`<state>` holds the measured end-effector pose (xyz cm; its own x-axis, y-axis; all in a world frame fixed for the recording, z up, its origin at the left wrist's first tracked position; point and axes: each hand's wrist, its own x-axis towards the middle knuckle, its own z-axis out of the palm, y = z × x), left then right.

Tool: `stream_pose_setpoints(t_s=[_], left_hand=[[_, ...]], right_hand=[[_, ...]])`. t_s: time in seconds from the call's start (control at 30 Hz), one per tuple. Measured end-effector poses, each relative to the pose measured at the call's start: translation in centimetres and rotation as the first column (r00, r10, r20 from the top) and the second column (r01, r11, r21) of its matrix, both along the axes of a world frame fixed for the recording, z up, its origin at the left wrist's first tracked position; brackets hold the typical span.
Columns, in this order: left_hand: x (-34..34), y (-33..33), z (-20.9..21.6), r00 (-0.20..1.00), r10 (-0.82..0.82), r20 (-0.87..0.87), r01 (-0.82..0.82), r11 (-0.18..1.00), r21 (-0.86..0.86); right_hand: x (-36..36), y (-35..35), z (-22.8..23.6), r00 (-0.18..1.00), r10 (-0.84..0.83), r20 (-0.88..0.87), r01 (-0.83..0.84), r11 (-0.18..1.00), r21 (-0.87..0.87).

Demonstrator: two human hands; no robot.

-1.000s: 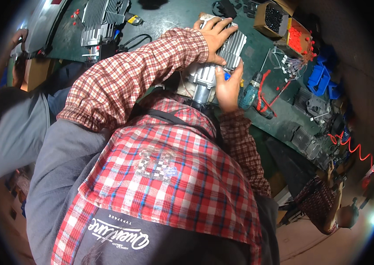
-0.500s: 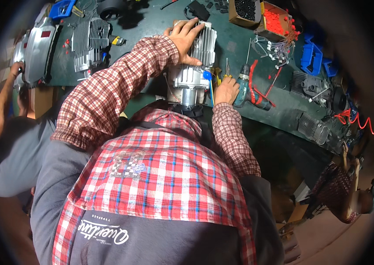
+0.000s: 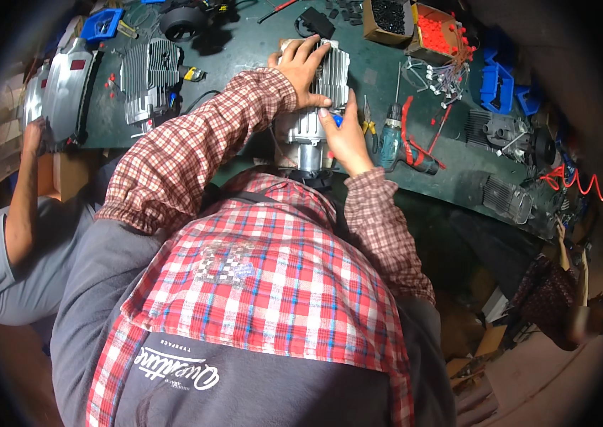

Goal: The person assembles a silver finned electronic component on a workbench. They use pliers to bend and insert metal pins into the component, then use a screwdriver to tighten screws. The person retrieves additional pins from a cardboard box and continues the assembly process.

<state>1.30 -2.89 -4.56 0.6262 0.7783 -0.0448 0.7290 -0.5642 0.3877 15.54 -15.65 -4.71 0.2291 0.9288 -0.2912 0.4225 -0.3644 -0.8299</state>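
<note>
A silver finned metal housing (image 3: 333,71) stands in front of me on the green bench, its round lower neck (image 3: 310,158) toward my body. Across its upper part lies my left hand (image 3: 300,72), open with fingers spread over the fins. My right hand (image 3: 348,139) is at the housing's right side, thumb and forefinger apart, forefinger stretched along the edge. A small blue piece (image 3: 338,119) shows between them; whether I touch it I cannot tell. Yellow-handled pliers (image 3: 368,127) lie just right of that hand, beside a teal cordless drill (image 3: 391,139).
Red strips (image 3: 408,124) lie by the drill. Boxes of black parts (image 3: 387,20) and red caps (image 3: 435,34) stand at the back, with blue bins (image 3: 495,89) farther right. Another finned housing (image 3: 150,75) is at left. Co-workers stand at both sides; one touches a silver casing (image 3: 66,92).
My right hand has left the pliers and moved up and left to the housing's side. My left hand stays on the fins. The view has shifted slightly.
</note>
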Motion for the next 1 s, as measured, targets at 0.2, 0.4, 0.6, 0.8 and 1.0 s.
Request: stream_pose_setpoints(t_s=[0.2,0.4,0.6,0.8,1.0], left_hand=[[0.8,-0.7,0.7,0.998,0.054,-0.019,-0.055,0.998,-0.021],[0.2,-0.9,-0.3,1.000,0.029,0.010,-0.029,1.000,0.005],[0.6,-1.4,0.5,0.998,0.042,0.043,-0.041,0.999,-0.027],[0.5,-1.6,0.6,0.997,0.043,0.063,-0.043,0.999,0.000],[0.2,-1.8,1.0,0.997,0.042,0.058,-0.043,0.999,0.016]], right_hand=[[-1.1,-0.2,-0.2,0.993,-0.062,0.105,0.058,0.997,0.042],[-1.2,-0.3,0.3,0.997,-0.076,-0.019,0.075,0.996,-0.048],[-0.7,-0.9,0.3,0.998,-0.044,0.041,0.041,0.997,0.058],[-1.8,-1.2,0.7,0.949,-0.068,0.307,0.036,0.994,0.108],[-1.8,-1.0,0.3,0.980,-0.198,0.011,0.198,0.980,0.023]])
